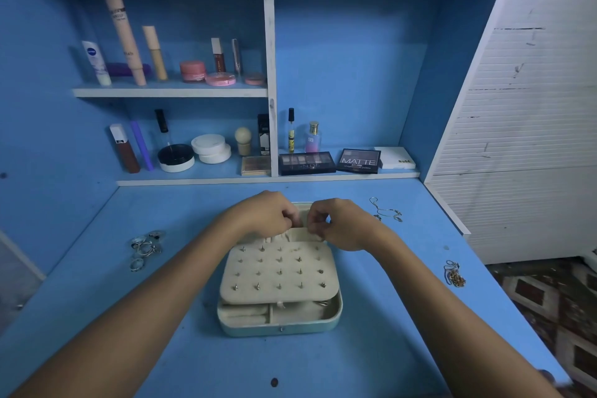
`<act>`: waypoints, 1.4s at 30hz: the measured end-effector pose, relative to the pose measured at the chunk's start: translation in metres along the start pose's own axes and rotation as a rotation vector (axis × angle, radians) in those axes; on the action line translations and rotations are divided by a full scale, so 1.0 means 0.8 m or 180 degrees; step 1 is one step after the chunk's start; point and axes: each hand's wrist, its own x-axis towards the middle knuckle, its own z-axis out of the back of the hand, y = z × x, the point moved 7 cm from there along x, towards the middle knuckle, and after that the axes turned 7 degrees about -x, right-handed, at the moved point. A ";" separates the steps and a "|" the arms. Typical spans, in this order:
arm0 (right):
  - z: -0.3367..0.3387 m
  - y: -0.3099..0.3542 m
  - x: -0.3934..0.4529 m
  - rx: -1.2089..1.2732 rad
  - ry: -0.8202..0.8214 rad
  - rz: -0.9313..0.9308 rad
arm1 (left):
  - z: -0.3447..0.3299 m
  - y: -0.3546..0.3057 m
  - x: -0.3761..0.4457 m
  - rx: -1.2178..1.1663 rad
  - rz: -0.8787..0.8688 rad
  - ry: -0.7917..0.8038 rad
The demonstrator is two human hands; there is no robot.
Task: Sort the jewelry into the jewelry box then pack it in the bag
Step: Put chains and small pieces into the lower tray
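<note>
Box: the jewelry box point(279, 317) sits open mid-desk, just in front of the person; its long axis runs away from the viewer, front clasp toward the person, lid end toward the shelves.
Panel: a cream earring panel point(279, 271) lies tilted over the tray, studded with rows of earrings; it hides most of the compartments below.
Left hand: left hand point(268, 213) has its fingers curled at the panel's far edge, seemingly pinching a small item or the fabric there; which one I cannot tell.
Right hand: right hand point(336, 224) is curled the same way, fingertips meeting the left's at the elastic pocket point(284, 237).
Still loose: rings point(145, 247) left of the box, a silver chain point(386, 210) at far right, a gold chain point(455, 275) near the desk's right edge, all well apart from the box.
Desk: blue desk point(193, 349) under cosmetics shelves point(171, 92).
Risk: a tiny piece may slip from the pinch and fall behind the panel; pressing on the propped panel may tip it or shake earrings loose; the gold chain lies close enough to the edge for a sweeping forearm to knock it off.
</note>
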 end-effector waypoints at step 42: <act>0.061 -0.093 -0.029 0.0684 -0.1455 -0.0538 | -0.007 -0.060 0.049 -0.0879 -0.0422 -0.0663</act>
